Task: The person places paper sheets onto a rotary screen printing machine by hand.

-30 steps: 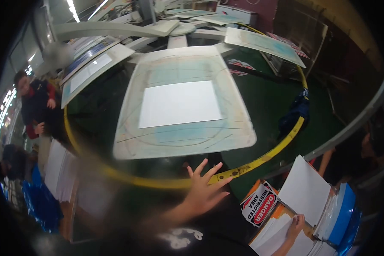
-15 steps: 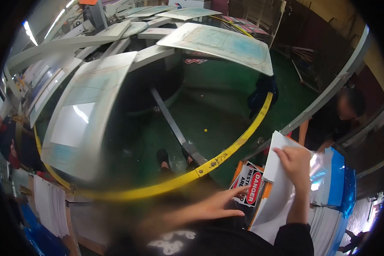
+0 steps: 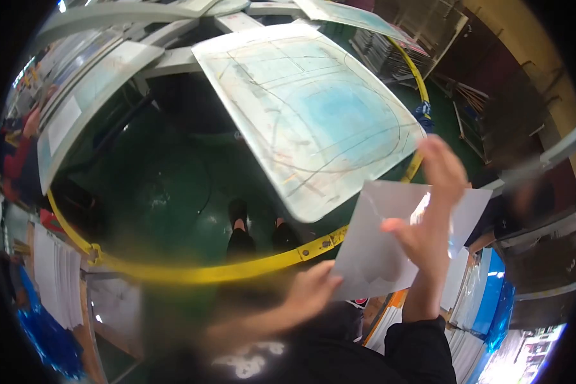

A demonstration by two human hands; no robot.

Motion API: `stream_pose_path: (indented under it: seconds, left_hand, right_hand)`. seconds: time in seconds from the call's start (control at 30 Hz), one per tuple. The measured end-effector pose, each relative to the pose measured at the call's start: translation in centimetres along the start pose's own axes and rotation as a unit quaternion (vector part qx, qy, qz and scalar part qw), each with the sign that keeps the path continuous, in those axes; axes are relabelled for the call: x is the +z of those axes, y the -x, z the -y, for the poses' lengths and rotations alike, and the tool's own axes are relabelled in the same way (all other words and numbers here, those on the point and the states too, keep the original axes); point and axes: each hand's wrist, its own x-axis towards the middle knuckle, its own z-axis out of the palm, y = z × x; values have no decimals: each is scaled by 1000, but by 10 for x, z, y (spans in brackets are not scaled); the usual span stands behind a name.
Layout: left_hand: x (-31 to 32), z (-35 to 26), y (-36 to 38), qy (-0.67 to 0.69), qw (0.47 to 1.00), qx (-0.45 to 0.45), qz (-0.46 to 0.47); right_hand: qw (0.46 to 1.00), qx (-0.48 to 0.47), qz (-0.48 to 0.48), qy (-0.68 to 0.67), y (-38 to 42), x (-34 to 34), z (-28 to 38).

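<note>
A thin white sheet (image 3: 372, 253) is up off the stack, tilted in front of me. My left hand (image 3: 310, 288) pinches its lower left edge. My right hand (image 3: 429, 221) lies in front of the sheet, fingers stretched upward and thumb held apart, somewhat blurred. Just beyond the sheet is a large pale board (image 3: 339, 115) with blue stains and drawn lines, nothing lying on its surface. Under the sheet, at its lower side, a bit of the red and white printed sign (image 3: 360, 302) shows; the rest of it is hidden.
A yellow curved rail (image 3: 262, 265) runs between me and the turning arms. Another board (image 3: 86, 102) carrying a white sheet is at left. Stacked white sheets (image 3: 56, 281) stand at lower left, blue wrapping (image 3: 496, 294) at right. A blurred person (image 3: 531, 198) is at the right.
The white sheet has come up off the stack toward the middle. My left hand has moved to its edge, and my right hand has spread. The boards have swung round, bringing a bare one before me.
</note>
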Motion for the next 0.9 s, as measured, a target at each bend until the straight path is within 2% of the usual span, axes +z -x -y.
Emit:
stream_pose_path:
  seconds: [0.07, 0.1, 0.13, 0.2, 0.27, 0.3, 0.33, 0.43, 0.5, 0.57, 0.63, 0.7, 0.83, 0.9]
  left_hand:
    - [-22, -10, -3, 13, 998, -22, -64]
    - [-37, -17, -5, 9, 992, -117, -52]
    - [-48, -15, -5, 84, 989, -90, -77]
    - [-67, -9, -7, 235, 963, -26, -130]
    - [-91, -2, -12, 253, 956, 26, -148]
    - [-104, -1, -14, 252, 952, 54, -163]
    - [-117, -2, -16, 249, 949, 81, -178]
    - [-163, -18, -25, 201, 958, 66, -196]
    - [-181, -26, -43, 144, 968, 45, -199]
    - [-211, -25, -61, 52, 965, 131, -220]
    - [-254, -35, -74, -165, 947, 108, -252]
    - [-300, -28, -91, -330, 911, 110, -220]
    - [-348, -21, -113, -500, 842, 42, -199]
    - [-358, -20, -118, -545, 816, -14, -190]
  right_hand:
    - [993, 82, -72, 39, 12, -2, -10]
    - [981, 148, -105, 62, 26, -1, -23]
    - [964, 212, -137, 86, 45, 5, -38]
    - [932, 334, -136, 26, 79, 21, -61]
    - [901, 411, -78, -117, 106, 42, -82]
    - [881, 411, -37, -233, 114, 55, -92]
    - [872, 424, -3, -246, 108, 65, -89]
    - [839, 467, 75, -268, 75, 100, -60]
    - [878, 373, 46, -298, 72, 133, -77]
    - [903, 291, 29, -314, 57, 164, -79]
    - [875, 315, 43, -366, 32, 191, -72]
    - [856, 333, 45, -392, 12, 213, -63]
    - [922, 288, 83, -244, -9, 251, -55]
    - [902, 312, 94, -284, -12, 261, -51]
